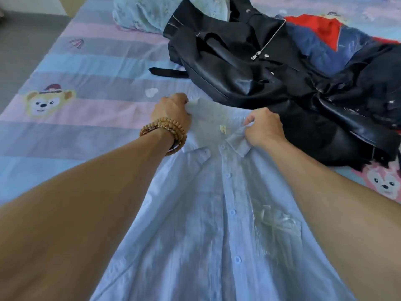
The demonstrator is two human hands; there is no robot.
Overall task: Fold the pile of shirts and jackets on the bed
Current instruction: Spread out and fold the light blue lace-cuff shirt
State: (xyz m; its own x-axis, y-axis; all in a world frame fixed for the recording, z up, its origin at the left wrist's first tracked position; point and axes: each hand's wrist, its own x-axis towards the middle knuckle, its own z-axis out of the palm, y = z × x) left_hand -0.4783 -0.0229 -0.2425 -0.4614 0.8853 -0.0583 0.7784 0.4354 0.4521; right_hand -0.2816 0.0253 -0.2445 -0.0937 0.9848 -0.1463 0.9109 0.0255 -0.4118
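Observation:
A light blue button-up shirt [217, 213] lies front side up on the bed, stretched between my arms with its collar at the far end. My left hand [171, 111], with a wooden bead bracelet on the wrist, grips the left side of the collar. My right hand [264, 127] pinches the right collar flap. Just beyond the collar lies a black leather jacket [249, 68] with a silver zipper, crumpled in a heap. A red and blue garment [321, 38] sits behind it at the far right.
The bed sheet [76, 68] has pink, blue and purple stripes with cartoon bear prints. A pale patterned pillow [141, 14] lies at the far end. Grey floor [26, 40] shows past the bed's left edge.

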